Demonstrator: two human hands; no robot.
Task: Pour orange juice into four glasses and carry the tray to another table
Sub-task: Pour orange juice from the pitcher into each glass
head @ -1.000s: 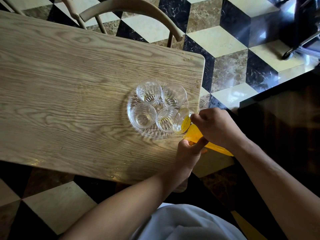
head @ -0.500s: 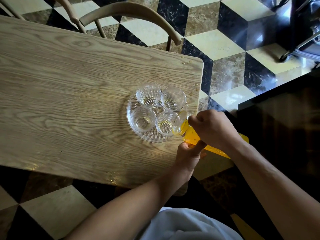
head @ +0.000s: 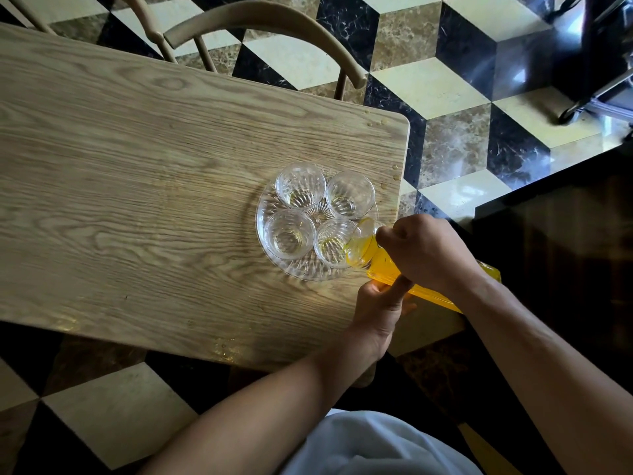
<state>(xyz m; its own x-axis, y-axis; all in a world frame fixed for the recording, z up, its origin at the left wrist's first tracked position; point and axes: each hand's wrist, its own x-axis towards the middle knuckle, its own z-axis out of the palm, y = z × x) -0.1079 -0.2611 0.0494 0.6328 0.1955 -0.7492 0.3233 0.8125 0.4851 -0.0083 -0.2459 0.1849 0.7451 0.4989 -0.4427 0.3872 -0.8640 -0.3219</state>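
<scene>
A round clear glass tray [head: 274, 265] sits near the right end of the wooden table [head: 137, 186] and carries several ribbed glasses. The near right glass [head: 331, 242] has the mouth of a tilted bottle of orange juice [head: 368, 254] over its rim. My right hand [head: 428, 252] grips the bottle from above. My left hand [head: 380, 310] holds it from below, close to the neck. The far left glass [head: 300, 185], far right glass [head: 349, 194] and near left glass [head: 289, 233] each show a little pale liquid at the bottom.
A curved wooden chair back [head: 260, 25] stands behind the table's far edge. A few droplets [head: 375, 123] lie near the table's far right corner. Dark furniture [head: 565, 252] fills the right side, over a patterned marble floor [head: 445, 80].
The bottle's mouth has stayed at the near right glass while the bottle tipped slightly more. Both hands keep the same hold.
</scene>
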